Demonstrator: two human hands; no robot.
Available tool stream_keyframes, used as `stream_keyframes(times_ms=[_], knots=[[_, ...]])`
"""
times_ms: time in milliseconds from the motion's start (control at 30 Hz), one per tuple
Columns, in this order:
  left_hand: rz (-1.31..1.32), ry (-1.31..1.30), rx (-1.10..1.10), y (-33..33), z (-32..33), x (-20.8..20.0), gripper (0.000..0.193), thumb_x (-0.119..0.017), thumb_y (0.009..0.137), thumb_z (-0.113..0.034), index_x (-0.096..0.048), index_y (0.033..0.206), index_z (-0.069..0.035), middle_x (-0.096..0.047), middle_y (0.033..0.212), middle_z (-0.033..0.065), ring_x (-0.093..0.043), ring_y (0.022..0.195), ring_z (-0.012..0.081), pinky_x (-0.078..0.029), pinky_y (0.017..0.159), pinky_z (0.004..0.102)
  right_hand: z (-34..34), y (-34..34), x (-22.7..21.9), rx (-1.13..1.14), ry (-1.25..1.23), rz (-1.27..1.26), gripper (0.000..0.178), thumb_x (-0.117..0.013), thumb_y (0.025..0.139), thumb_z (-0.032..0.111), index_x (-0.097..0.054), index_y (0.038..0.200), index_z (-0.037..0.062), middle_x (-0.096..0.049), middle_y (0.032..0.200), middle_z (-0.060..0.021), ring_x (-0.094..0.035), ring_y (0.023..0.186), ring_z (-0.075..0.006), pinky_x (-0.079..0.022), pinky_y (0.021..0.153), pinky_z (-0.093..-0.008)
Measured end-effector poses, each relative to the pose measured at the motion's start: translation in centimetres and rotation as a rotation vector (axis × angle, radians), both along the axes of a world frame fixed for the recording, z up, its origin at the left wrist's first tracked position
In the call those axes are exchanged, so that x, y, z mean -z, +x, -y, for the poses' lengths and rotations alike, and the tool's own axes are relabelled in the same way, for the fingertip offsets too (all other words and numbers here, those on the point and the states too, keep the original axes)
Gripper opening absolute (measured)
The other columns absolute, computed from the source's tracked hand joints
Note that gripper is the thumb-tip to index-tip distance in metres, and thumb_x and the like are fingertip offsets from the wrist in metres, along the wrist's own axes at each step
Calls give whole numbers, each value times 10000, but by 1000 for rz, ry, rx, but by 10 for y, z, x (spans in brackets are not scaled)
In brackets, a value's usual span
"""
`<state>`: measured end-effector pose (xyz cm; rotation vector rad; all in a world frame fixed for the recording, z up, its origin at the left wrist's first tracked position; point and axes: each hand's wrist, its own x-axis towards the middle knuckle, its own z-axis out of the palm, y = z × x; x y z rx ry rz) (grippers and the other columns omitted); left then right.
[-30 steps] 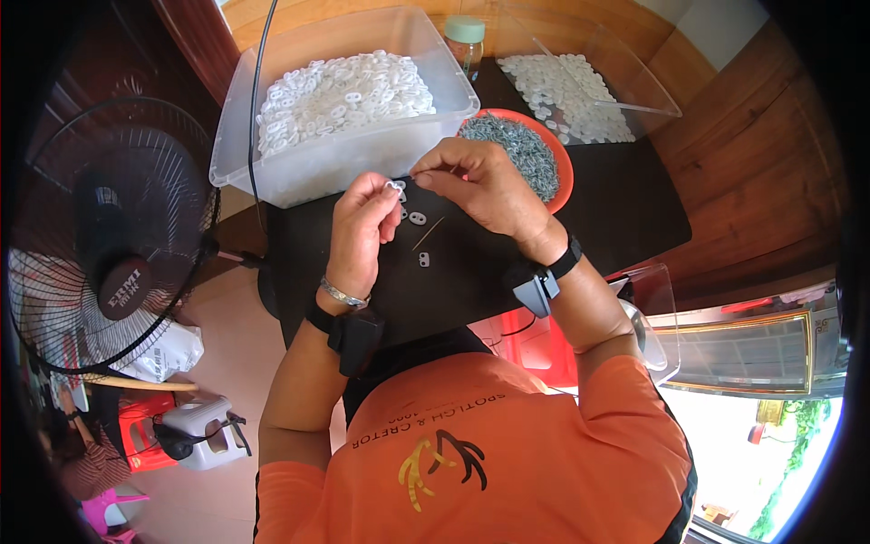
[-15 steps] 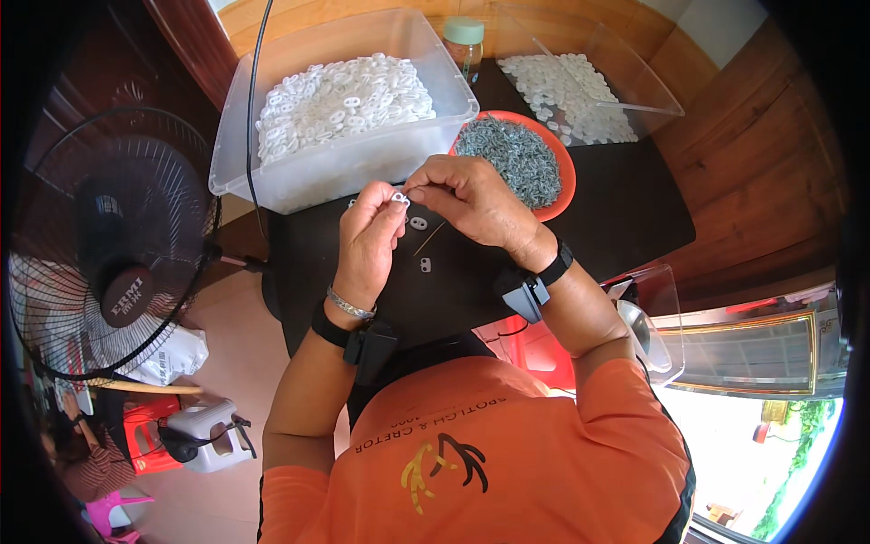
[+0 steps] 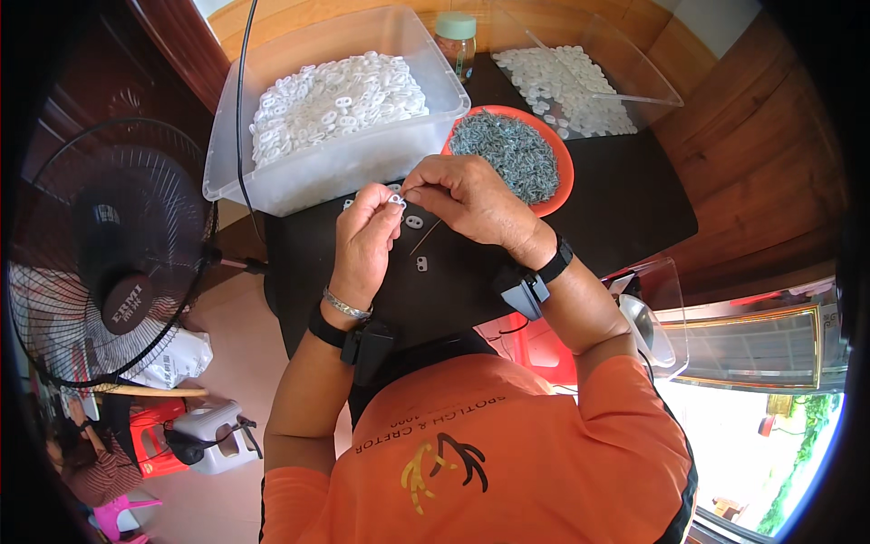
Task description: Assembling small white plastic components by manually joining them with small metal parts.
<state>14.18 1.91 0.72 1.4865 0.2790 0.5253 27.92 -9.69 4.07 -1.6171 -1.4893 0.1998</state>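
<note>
In my left hand a small white two-hole plastic piece is pinched between thumb and fingers. My right hand meets it from the right, fingertips pressed together against the piece's edge. Whatever those fingertips hold is too small and hidden to make out. Below the hands, a loose white two-hole piece and a squarer one lie on the dark table. A thin stick lies between them, partly under my right hand.
A translucent tub heaped with white two-hole pieces stands behind my left hand. Beyond my right hand is an orange bowl of small grey-green pieces. Farther back are a green-lidded jar and a clear tray with white discs. A fan stands at left.
The view has shifted slightly. Both hands stay together at the white piece in nearly the same pose, and nothing is visibly picked up or let go.
</note>
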Motion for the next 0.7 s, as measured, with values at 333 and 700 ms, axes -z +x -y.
stream_keyframes(times_ms=[333,700], knots=[[0,87,-10,1,-1,5,135,-522,913,-126,-532,845,-10,-448,635,-26,-385,561,39,-318,503,196,-2,1,7,8,43,122,61,-632,821,70,-638,847,15,-641,788,-115,-630,728,-282,-489,650,-348],[-12,90,-16,2,2,11,139,-525,900,-127,-533,824,-11,-451,632,-22,-402,571,49,-326,503,206,0,1,10,1,3,124,67,-636,803,66,-640,843,14,-640,773,-111,-626,720,-287,-484,641,-356]])
